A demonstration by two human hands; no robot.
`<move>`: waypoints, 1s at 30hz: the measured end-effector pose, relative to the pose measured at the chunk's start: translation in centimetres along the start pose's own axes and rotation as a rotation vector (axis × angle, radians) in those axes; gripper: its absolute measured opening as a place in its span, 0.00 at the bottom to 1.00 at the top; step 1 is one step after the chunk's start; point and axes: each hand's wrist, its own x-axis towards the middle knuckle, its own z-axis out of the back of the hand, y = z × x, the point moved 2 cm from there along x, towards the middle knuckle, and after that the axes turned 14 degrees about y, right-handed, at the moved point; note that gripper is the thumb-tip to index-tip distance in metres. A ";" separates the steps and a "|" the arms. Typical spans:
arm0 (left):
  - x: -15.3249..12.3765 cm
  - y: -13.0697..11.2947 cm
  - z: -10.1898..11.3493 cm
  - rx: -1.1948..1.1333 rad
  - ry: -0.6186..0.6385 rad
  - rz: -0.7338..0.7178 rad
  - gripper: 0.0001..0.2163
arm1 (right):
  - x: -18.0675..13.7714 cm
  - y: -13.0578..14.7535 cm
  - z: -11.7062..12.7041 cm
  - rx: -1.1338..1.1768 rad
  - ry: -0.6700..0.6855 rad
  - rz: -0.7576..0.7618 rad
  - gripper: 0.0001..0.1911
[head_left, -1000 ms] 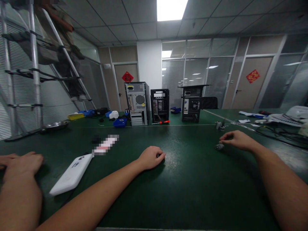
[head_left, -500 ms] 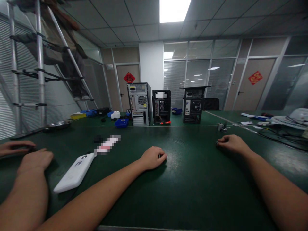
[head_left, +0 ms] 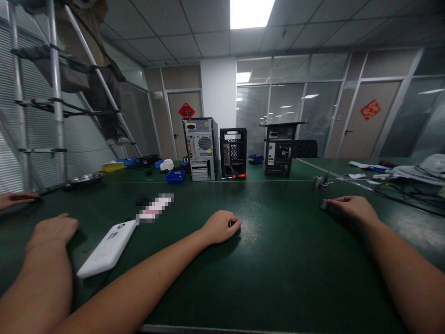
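The right hand (head_left: 354, 209) is located low over the right side of the bench (head_left: 271, 273). Its thumb and fingers are closed to a pinch, with a small grey part (head_left: 324, 204) at the fingertips. The part is at or just above the bench surface; contact with the surface cannot be confirmed. Metal pieces (head_left: 321, 182) stand beyond the right hand, near it but apart.

The left hand (head_left: 221, 227) rests near the middle of the bench, knuckles up. Its fingers are curled loosely, leaving a slight gap beside the thumb; whether anything is held inside cannot be told. The two hands are well apart.

A white slab (head_left: 108, 248) lies left of the left forearm. A pixelated strip (head_left: 156, 207) adjoins its far end. Left of the slab, another person's fist (head_left: 52, 230) rests on the bench; a further hand (head_left: 19, 200) enters at the left edge.

Three computer cases stand upright toward the far side: a grey case (head_left: 200, 148), an open black case (head_left: 233, 153) and a second black case (head_left: 278, 150). A red-handled screwdriver (head_left: 239, 176) lies before the middle one. A blue bin (head_left: 175, 176) sits just left of the grey case. Cables (head_left: 405, 195) lie at far right.
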 end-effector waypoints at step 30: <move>0.0 -0.1 0.1 -0.017 0.004 0.001 0.16 | -1.0 2.9 -0.4 0.018 0.018 0.065 0.26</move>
